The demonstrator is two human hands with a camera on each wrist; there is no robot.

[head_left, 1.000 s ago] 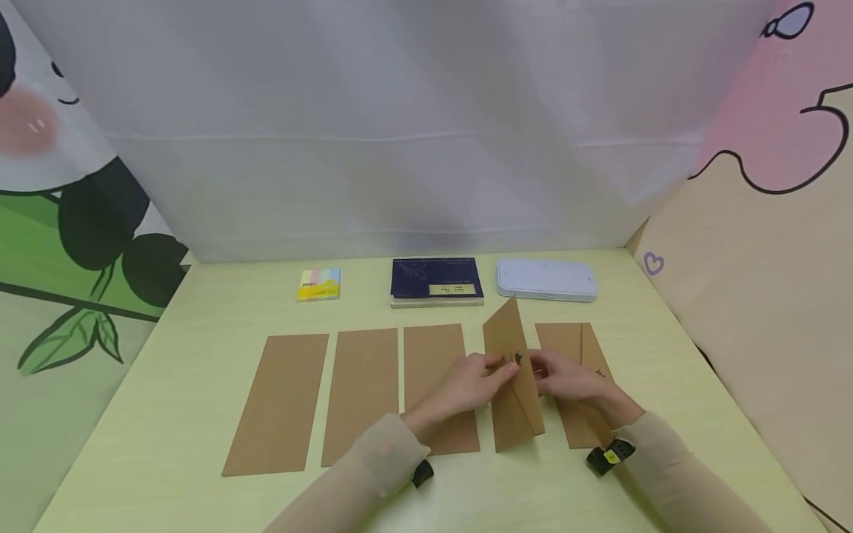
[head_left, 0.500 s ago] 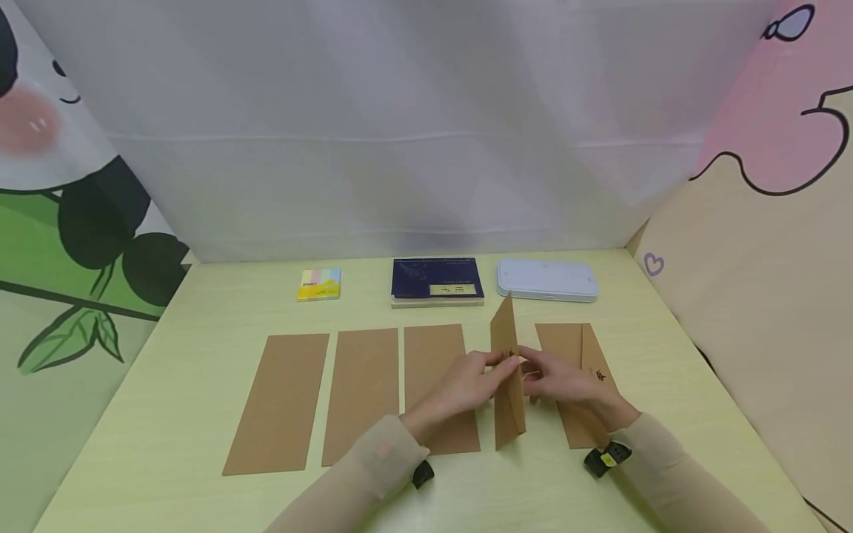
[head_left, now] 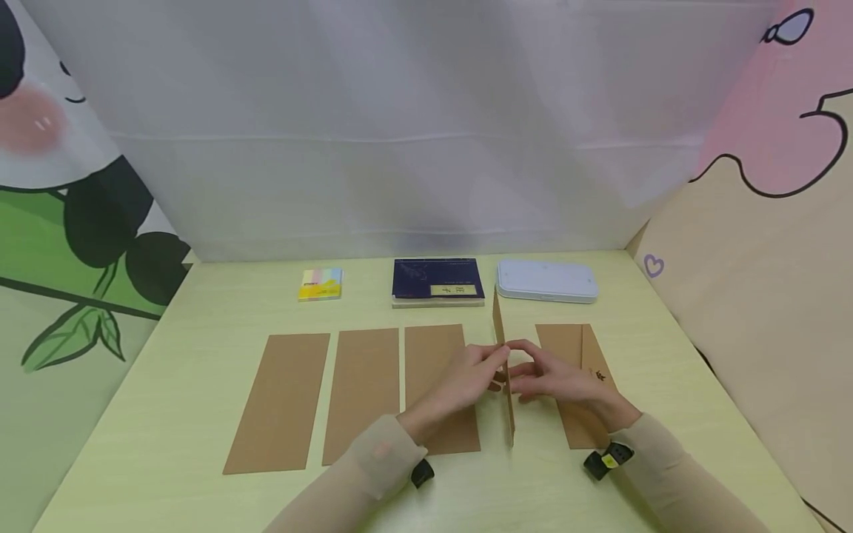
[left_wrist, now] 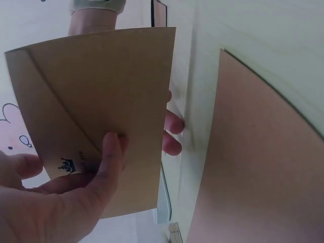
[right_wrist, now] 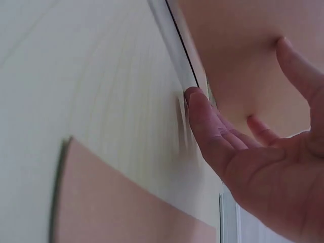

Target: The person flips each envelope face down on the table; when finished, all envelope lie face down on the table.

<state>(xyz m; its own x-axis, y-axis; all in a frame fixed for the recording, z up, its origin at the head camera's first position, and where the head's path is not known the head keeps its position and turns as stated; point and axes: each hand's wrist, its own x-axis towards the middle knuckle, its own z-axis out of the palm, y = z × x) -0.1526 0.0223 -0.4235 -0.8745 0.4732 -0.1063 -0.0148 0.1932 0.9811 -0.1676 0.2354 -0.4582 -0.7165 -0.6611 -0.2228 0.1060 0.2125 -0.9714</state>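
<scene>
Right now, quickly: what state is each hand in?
Left hand: closed, holding the upright brown envelope.
Right hand: touching the same envelope; whether it grips cannot be told.

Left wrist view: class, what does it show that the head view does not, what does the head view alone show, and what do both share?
Only the left wrist view shows the broad face of the raised envelope with its black printed mark; the head view catches it nearly edge-on. Only the head view shows the sticky notes and the purple heart on the wall. Both show the envelope, the left hand and the right hand, the latter partly hidden in the left wrist view.
</scene>
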